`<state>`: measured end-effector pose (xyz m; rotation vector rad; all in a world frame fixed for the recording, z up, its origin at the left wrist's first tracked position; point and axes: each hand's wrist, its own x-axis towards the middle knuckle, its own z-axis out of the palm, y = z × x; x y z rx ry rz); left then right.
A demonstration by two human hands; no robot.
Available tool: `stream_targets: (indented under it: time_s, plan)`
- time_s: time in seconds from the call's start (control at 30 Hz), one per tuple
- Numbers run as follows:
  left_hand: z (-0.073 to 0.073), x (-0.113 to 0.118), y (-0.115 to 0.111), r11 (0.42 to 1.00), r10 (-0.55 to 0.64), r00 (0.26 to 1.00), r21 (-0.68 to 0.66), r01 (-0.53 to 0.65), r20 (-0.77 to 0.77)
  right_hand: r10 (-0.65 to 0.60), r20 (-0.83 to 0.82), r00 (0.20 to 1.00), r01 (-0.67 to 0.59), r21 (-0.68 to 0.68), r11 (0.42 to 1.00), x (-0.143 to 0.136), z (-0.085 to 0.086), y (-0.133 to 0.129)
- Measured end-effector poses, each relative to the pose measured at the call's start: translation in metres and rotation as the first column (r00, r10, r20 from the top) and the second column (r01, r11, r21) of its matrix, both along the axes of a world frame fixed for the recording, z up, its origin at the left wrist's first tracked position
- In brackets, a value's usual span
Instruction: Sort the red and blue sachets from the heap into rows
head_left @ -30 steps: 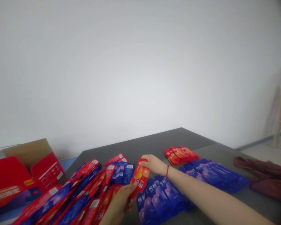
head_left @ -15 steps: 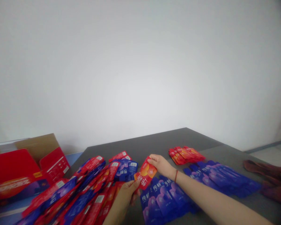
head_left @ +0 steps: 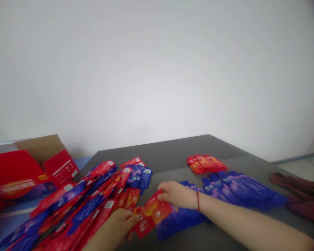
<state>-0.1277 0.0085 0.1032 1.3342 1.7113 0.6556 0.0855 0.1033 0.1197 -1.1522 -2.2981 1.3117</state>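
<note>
My right hand [head_left: 176,196], with a red cord at the wrist, pinches the upper part of red-orange pouches [head_left: 157,211]. Fingers of my left hand [head_left: 122,223] close on the lower left end of the same pouches. Below and behind them lies a row of blue-purple pouches [head_left: 183,221], partly covered by my right hand and forearm. To the left spreads a mixed heap of red and blue pouches [head_left: 86,205]. Further right are a fanned stack of red pouches [head_left: 205,164] and a fanned row of blue ones [head_left: 240,190].
An open red printed box [head_left: 15,174] stands at the left, with a brown cardboard flap [head_left: 42,148] behind it. Dark reddish-brown cloth [head_left: 300,188] lies on the right side of the grey table [head_left: 167,153]. A pale wall rises behind.
Both hands have moved down and to the left with the red-orange pouches, which now show a wider, overlapping spread. The view has shifted slightly.
</note>
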Motion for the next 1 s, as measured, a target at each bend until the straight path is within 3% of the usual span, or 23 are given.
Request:
stream_targets:
  time_s: [0.1,0.2,0.3,0.4,0.53,0.6,0.7,0.83,0.93,1.0]
  plan:
    - [-0.009,-0.011,-0.033,0.992,-0.063,0.995,-0.114,0.054,-0.074,0.050,-0.013,0.999,-0.051,-0.082,0.995,0.012,-0.019,-0.058]
    - [-0.027,-0.004,-0.048,0.994,-0.001,0.998,-0.110,-0.006,-0.066,-0.007,0.001,1.000,0.007,0.101,0.995,0.026,-0.044,-0.092]
    - [-0.033,0.014,-0.044,0.978,0.114,0.993,0.182,-0.104,-0.042,-0.071,-0.045,0.996,0.080,0.242,0.967,0.035,-0.060,-0.098]
    - [-0.024,0.034,-0.030,0.912,0.041,0.998,0.410,-0.016,-0.052,-0.100,-0.079,0.992,0.120,0.312,0.943,0.043,-0.056,-0.092]
    - [-0.014,0.048,-0.010,0.947,-0.236,0.971,0.232,0.224,0.026,-0.125,-0.103,0.987,0.153,0.345,0.926,0.055,-0.038,-0.090]
    - [-0.019,0.051,-0.005,0.950,-0.298,0.947,0.137,0.282,0.119,-0.138,-0.129,0.982,0.173,0.315,0.933,0.059,-0.035,-0.092]
    - [-0.032,0.053,-0.010,0.946,-0.324,0.930,0.049,0.320,0.173,-0.127,-0.219,0.968,0.170,0.191,0.967,0.063,-0.045,-0.096]
    - [-0.045,0.057,-0.025,0.931,-0.365,0.925,-0.021,0.365,-0.105,-0.114,-0.243,0.963,0.132,0.060,0.989,0.067,-0.071,-0.103]
    - [-0.048,0.060,-0.031,0.940,-0.332,0.884,-0.043,0.338,-0.330,-0.108,-0.175,0.979,0.119,0.054,0.991,0.069,-0.083,-0.106]
    - [-0.048,0.061,-0.032,0.944,-0.320,0.860,-0.054,0.326,-0.397,-0.105,-0.149,0.983,0.116,0.063,0.991,0.070,-0.085,-0.105]
